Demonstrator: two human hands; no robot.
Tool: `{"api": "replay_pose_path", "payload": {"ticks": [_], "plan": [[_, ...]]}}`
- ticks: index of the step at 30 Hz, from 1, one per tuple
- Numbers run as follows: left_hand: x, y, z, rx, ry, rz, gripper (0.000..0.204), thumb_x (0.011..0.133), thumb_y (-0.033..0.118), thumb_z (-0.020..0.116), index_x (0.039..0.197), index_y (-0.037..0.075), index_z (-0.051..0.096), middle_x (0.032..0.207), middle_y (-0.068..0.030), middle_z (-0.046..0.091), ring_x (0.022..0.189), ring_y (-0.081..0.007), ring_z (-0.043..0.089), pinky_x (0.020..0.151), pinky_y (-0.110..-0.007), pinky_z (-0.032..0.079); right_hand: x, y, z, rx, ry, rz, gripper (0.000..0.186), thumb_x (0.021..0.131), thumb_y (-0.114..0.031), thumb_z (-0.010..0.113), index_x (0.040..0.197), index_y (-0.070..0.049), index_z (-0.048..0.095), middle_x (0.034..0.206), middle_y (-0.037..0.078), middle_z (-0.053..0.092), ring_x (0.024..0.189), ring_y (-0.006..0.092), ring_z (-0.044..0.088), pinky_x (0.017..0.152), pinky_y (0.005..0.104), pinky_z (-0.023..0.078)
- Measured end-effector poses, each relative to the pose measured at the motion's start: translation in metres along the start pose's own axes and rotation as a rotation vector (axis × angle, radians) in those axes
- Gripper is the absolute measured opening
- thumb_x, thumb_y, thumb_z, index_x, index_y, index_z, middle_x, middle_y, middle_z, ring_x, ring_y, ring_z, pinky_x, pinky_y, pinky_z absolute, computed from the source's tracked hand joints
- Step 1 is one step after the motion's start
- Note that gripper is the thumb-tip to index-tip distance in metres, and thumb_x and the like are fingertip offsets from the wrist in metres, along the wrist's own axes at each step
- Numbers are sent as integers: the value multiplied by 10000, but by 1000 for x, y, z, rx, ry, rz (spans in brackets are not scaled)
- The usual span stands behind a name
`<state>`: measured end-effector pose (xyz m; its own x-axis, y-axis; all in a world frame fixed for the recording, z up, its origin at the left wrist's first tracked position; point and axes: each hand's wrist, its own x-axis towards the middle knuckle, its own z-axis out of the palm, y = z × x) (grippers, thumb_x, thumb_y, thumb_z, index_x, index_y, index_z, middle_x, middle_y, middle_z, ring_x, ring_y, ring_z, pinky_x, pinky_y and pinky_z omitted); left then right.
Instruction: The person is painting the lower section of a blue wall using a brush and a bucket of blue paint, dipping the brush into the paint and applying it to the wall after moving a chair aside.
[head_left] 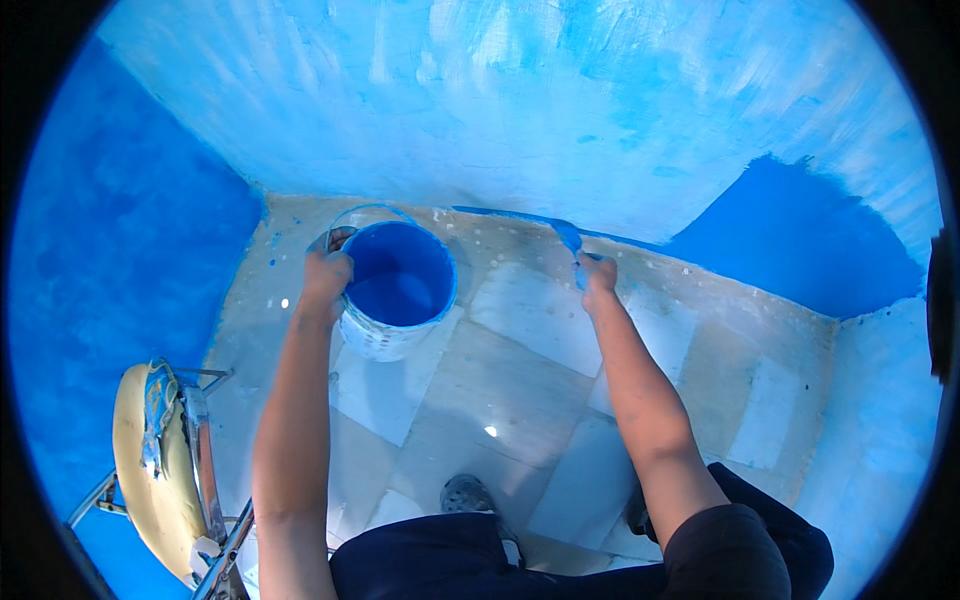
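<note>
My left hand grips the left rim of a white bucket, its fingers wrapped over the edge beside the raised wire handle. Dark blue paint lies inside the bucket, which tilts slightly toward me. In my right hand is the handle of a paintbrush, its bristles coated blue. The brush tip meets the foot of the light blue wall, along a thin dark blue stripe just above the floor. To the right, that stripe joins a larger dark blue patch.
A solid blue wall stands on the left, a pale blue one on the right. A metal-framed chair with a yellowish, paint-stained seat is at lower left. Stone tiles cover the floor. My shoe shows below.
</note>
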<state>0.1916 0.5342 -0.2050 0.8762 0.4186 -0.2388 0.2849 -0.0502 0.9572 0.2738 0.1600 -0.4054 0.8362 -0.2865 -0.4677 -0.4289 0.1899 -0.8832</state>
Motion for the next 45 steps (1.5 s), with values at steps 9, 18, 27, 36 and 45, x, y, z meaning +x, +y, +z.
{"api": "replay_pose_path", "payload": {"ticks": [9, 18, 27, 36, 45], "plan": [[-2, -13, -7, -55, 16, -10, 478, 694, -120, 414, 1134, -38, 581, 967, -84, 631, 754, -129, 569, 608, -218, 440, 5, 8, -90, 209, 378, -208, 137, 904, -90, 660, 839, 30, 652, 718, 76, 629, 561, 143, 537, 496, 312, 392], [4, -18, -12, -63, 10, -35, 513, 698, -99, 441, 1183, 9, 572, 1049, -78, 614, 818, -149, 572, 666, -239, 457, 28, 49, 33, 36, 533, -229, 192, 920, -95, 595, 849, 71, 659, 716, 128, 646, 606, 205, 576, 552, 392, 432], [-10, -9, -8, -58, 32, -16, 503, 698, -109, 391, 1168, -42, 557, 1026, -111, 634, 861, -154, 588, 744, -247, 473, -48, 43, 154, -448, 353, -562, 242, 908, -149, 573, 937, 62, 689, 854, 275, 662, 815, 431, 636, 730, 483, 475], [0, 0, 2, 103, 7, 7, 490, 694, -96, 421, 1138, 29, 585, 1069, -72, 627, 836, -135, 560, 667, -238, 438, 2, 40, 30, -127, 165, -272, 121, 900, -59, 630, 948, 34, 689, 769, 28, 619, 666, 134, 525, 606, 310, 421], [4, -9, -13, -9, -75, 17, 478, 689, -109, 395, 1123, -12, 569, 1026, -106, 633, 916, -176, 605, 828, -266, 478, 1, 29, -62, -31, 604, -246, 165, 902, -50, 597, 965, 72, 688, 821, 114, 681, 719, 165, 576, 659, 351, 462]]}}
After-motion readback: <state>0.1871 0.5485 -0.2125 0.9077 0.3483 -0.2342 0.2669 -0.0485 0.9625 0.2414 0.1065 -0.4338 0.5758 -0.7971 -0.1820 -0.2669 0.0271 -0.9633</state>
